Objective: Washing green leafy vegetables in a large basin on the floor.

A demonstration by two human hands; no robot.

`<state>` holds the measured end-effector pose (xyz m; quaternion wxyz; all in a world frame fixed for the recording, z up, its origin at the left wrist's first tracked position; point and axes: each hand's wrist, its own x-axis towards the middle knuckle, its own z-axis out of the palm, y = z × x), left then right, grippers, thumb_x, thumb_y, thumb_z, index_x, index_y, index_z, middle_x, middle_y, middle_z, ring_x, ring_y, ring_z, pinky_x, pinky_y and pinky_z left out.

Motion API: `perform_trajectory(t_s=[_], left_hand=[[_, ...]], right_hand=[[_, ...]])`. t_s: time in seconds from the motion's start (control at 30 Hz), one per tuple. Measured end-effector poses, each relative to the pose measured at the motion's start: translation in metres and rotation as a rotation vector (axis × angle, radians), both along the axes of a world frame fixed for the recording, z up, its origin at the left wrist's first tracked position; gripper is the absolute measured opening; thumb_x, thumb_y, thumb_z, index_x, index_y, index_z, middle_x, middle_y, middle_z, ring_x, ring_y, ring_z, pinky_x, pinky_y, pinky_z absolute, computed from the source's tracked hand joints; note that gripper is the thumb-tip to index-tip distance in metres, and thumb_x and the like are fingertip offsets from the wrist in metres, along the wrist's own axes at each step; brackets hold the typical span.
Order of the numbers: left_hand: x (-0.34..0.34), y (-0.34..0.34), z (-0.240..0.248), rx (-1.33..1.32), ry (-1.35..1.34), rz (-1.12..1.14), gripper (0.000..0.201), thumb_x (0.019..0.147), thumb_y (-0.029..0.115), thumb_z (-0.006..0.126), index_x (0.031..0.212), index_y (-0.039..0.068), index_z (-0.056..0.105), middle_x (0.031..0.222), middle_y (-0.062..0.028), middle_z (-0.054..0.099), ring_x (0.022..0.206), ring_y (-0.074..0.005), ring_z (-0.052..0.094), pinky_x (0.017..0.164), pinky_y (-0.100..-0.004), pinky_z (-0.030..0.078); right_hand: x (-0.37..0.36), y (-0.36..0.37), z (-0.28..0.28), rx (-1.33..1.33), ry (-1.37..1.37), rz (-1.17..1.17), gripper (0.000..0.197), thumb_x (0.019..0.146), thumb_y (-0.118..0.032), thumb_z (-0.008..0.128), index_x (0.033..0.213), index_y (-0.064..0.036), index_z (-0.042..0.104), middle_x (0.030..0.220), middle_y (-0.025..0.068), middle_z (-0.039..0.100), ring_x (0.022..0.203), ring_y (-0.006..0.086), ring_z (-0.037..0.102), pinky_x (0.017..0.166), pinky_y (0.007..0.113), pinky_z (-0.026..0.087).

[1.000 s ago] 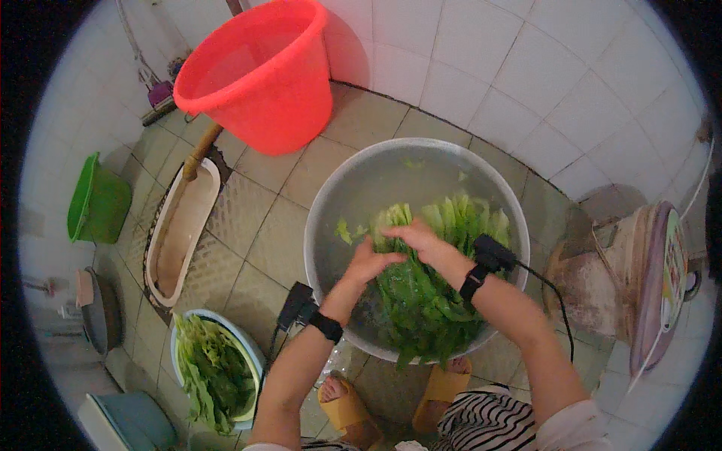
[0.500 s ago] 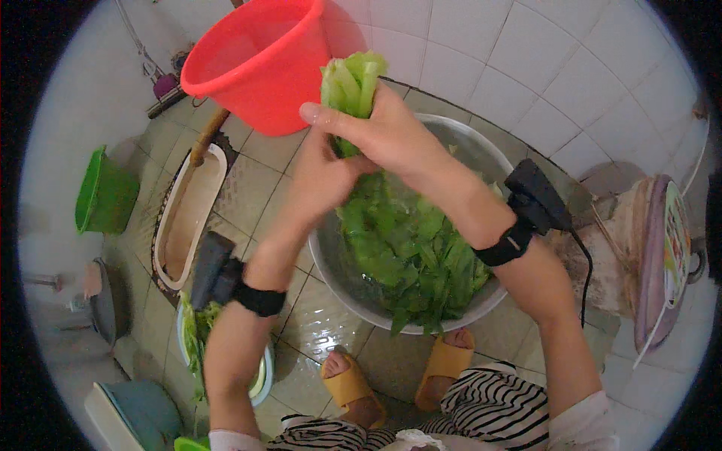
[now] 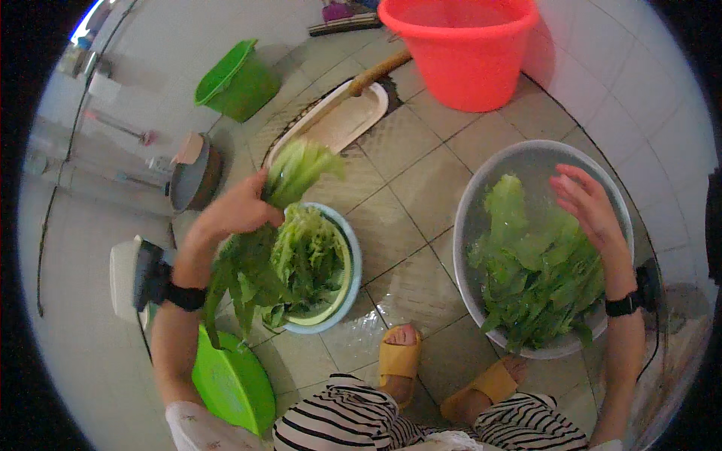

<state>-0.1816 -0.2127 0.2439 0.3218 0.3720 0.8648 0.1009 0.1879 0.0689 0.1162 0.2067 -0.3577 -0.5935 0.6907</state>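
My left hand (image 3: pixel 239 207) is closed around a head of leaf lettuce (image 3: pixel 301 171). Its pale base points away from me and its long green leaves hang down toward me. This bunch is above the left side of a yellow-green basket (image 3: pixel 348 279), which sits inside a light blue basin (image 3: pixel 356 244) on the floor. More lettuce (image 3: pixel 304 252) lies in that basket. On the right, my right hand (image 3: pixel 588 201) is open, fingers slightly bent, holding nothing. It hovers over a large metal basin (image 3: pixel 460 252) of water, where several lettuce leaves (image 3: pixel 545 282) float.
A red bucket (image 3: pixel 470 64) stands on the tiles at the far side, near a white squat toilet (image 3: pixel 331 129). Farther left is a green bucket (image 3: pixel 239 84). A bright green basin (image 3: pixel 239 387) rests near my left forearm. My yellow slippers (image 3: pixel 398 361) are between the two basins.
My hands were together over the metal basin, gripping a lettuce head. They have separated: the left carried lettuce over to the blue basin, while the right stayed above the metal one. The view swung left.
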Motion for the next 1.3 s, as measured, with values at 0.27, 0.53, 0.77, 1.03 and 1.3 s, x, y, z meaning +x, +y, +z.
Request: perform_trajectory(t_s=[0.27,0.53,0.77,1.03,1.3], left_hand=[[-0.014,-0.134,-0.201,0.055,0.47,0.196,0.06,0.059,0.01,0.064,0.106,-0.003,0.03,0.099,-0.0261,0.044,0.096,-0.0403,0.044,0.081,-0.0409,0.038],[-0.019,-0.11,-0.136,-0.077,0.182,-0.052,0.091,0.049,0.037,0.077,0.114,-0.007,0.031,0.111,-0.0262,0.041,0.104,-0.0348,0.042,0.088,-0.0361,0.036],[-0.005,-0.026,-0.056,-0.138,0.218,-0.122,0.064,0.066,0.037,0.066,0.11,-0.003,0.044,0.115,-0.0199,0.044,0.106,-0.029,0.044,0.089,-0.0343,0.035],[0.13,0.156,-0.135,0.375,-0.016,-0.542,0.045,0.075,0.025,0.058,0.111,0.001,0.046,0.111,-0.0151,0.049,0.104,-0.0244,0.046,0.083,-0.0329,0.041],[0.251,0.25,-0.285,0.498,-0.396,-0.139,0.058,0.066,0.028,0.066,0.11,-0.003,0.043,0.099,-0.019,0.053,0.093,-0.0281,0.053,0.078,-0.0352,0.042]], right_hand=[[0.001,0.003,-0.025,-0.078,-0.056,-0.002,0.036,0.079,-0.026,0.056,0.108,-0.0067,0.048,0.102,0.0053,0.053,0.097,0.0148,0.05,0.081,0.029,0.04],[0.024,0.014,-0.026,-0.052,-0.112,-0.028,0.032,0.079,-0.021,0.055,0.107,-0.0066,0.049,0.099,0.0056,0.056,0.093,0.0152,0.052,0.078,0.028,0.042],[0.076,0.033,-0.04,-0.069,-0.135,-0.199,0.035,0.08,-0.022,0.053,0.11,-0.0054,0.047,0.1,0.0077,0.055,0.09,0.0155,0.053,0.077,0.028,0.043],[0.105,0.051,-0.075,0.265,-0.292,-0.35,0.024,0.074,-0.013,0.058,0.096,-0.0029,0.054,0.089,0.0051,0.057,0.076,0.0144,0.055,0.06,0.029,0.048],[0.056,0.032,-0.123,0.143,-0.479,-0.354,0.045,0.073,-0.019,0.058,0.11,0.0017,0.041,0.087,0.0198,0.054,0.067,0.0252,0.059,0.053,0.033,0.05]])
